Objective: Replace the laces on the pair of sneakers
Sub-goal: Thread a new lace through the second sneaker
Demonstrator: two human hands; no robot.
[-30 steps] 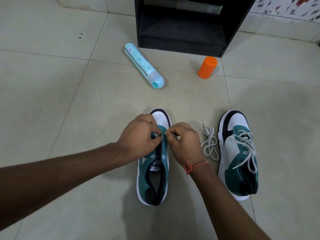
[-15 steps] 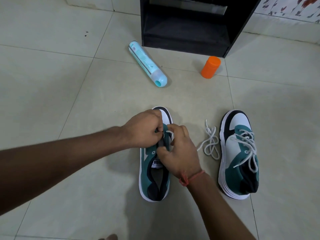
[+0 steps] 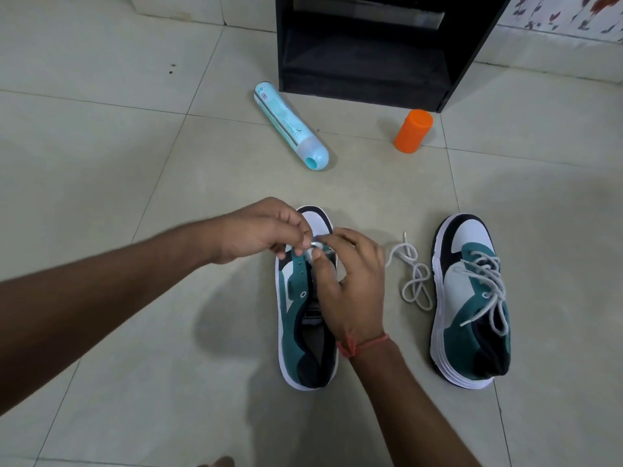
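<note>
Two teal, white and black sneakers stand on the tiled floor. The left sneaker (image 3: 296, 318) shows bare eyelets. Over its front eyelets my left hand (image 3: 259, 232) pinches the tip of a white lace (image 3: 315, 246). My right hand (image 3: 350, 281) pinches the same lace just below, thumb and forefinger together, other fingers spread over the tongue. The right sneaker (image 3: 472, 298) carries a loosely threaded white lace. The loose part of the lace (image 3: 413, 274) lies coiled on the floor between the two shoes.
A light blue spray can (image 3: 290, 124) lies on its side beyond the shoes. An orange cap (image 3: 413, 129) stands to its right. A black open cabinet (image 3: 374, 45) stands at the back. A toe shows at the bottom edge.
My right hand has opened its outer fingers and shifted toward the toe. My left hand has lifted slightly and now pinches the lace tip above the eyelets.
</note>
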